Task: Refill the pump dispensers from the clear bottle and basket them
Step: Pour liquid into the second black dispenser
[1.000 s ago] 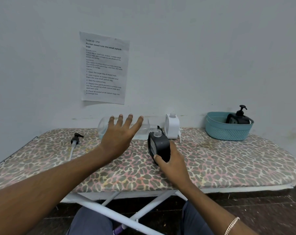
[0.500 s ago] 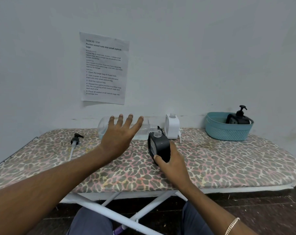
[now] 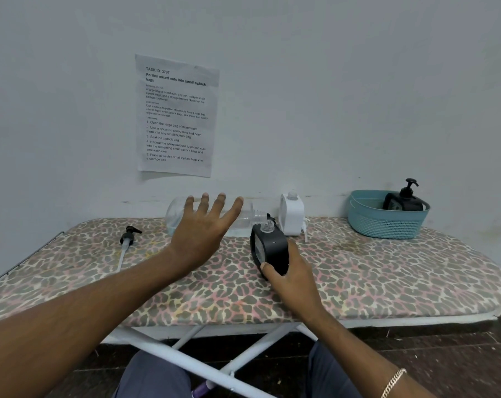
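Bottle (image 3: 175, 219) lies on its side just behind your left grip (image 3: 203, 234), long axis running left to right, open neck pointing toward your right grip (image 3: 292, 280). That neck meets the open mouth of the black dispenser (image 3: 272, 251), which the right grip holds on the ironing board (image 3: 387, 277).

Your left grip is spread, fingers straight and fanned across the bottle's middle; whether the palm presses the bottle cannot be told from this view. Your right grip is curled round the black dispenser's lower part, thumb on its near face, mouth leaning away from you toward the neck.

The coming move, as I judge it, turns on that neck-to-mouth line. What pale liquid shows sits low along the bottle, so its base, left of your left grip, likely has to rise while the right grip keeps the mouth under the neck. The left grip is much the nearer to the bottle's body.

A pump (image 3: 128, 237) lies well left of the left grip. A white dispenser (image 3: 291, 215), pump off, stands just beyond the right grip. The basket (image 3: 387, 225) sits well to that grip's right, a third dispenser (image 3: 404, 201) already in it
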`<state>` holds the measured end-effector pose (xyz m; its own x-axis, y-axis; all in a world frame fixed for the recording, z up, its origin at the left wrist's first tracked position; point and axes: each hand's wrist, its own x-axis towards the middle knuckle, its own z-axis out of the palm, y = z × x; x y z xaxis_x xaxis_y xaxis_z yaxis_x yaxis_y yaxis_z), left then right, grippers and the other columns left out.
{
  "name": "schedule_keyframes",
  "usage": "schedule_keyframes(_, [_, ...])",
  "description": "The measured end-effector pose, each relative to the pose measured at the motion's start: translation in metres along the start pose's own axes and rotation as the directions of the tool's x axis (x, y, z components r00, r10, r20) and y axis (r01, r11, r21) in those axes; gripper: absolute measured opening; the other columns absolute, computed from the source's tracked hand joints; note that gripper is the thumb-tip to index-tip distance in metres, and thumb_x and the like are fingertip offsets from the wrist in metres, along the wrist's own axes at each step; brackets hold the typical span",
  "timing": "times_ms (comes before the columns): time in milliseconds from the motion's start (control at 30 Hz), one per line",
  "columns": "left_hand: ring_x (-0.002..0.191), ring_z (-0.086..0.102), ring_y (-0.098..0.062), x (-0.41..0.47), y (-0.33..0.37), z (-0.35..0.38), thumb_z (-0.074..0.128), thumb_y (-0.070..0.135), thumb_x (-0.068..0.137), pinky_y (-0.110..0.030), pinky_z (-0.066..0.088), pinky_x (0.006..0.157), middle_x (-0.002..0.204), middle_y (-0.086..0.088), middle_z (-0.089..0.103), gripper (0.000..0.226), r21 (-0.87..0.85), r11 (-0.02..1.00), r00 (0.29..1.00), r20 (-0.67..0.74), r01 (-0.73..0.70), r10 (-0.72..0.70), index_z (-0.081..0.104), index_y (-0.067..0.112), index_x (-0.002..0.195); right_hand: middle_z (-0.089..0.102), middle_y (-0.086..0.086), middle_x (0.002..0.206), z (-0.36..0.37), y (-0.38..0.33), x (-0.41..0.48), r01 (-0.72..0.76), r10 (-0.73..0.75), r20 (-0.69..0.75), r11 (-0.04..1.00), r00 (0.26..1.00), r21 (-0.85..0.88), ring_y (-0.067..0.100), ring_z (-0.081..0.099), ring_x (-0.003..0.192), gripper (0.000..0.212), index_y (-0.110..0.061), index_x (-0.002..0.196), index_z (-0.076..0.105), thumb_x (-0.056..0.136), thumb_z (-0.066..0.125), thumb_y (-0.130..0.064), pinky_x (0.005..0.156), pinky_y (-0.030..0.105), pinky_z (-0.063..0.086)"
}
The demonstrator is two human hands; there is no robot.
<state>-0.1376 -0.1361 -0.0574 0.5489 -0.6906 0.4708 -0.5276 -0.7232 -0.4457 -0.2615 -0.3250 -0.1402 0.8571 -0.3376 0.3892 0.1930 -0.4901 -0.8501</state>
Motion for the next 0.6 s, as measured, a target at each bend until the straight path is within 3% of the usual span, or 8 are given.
schedule_keyframes(600, [0.121,0.061,-0.055,0.0,0.0,-0.0009,0.085,-0.002,0.07,-0.071,0.048,0.097,0.142,-0.029,0.057,0.099,0.006,1.0,1.0,-0.009,-0.006,0.006,0.037,0.014,0.155,0.066,-0.023,0.112,-0.0007,0.0013,-0.0002,-0.001,0.001,0.011,1.0,1.0,0.005,-0.008,0.063,0.099,0.051,-0.041,0.138,0.048,0.094,0.071,-0.028,0.076,0.014,0.051])
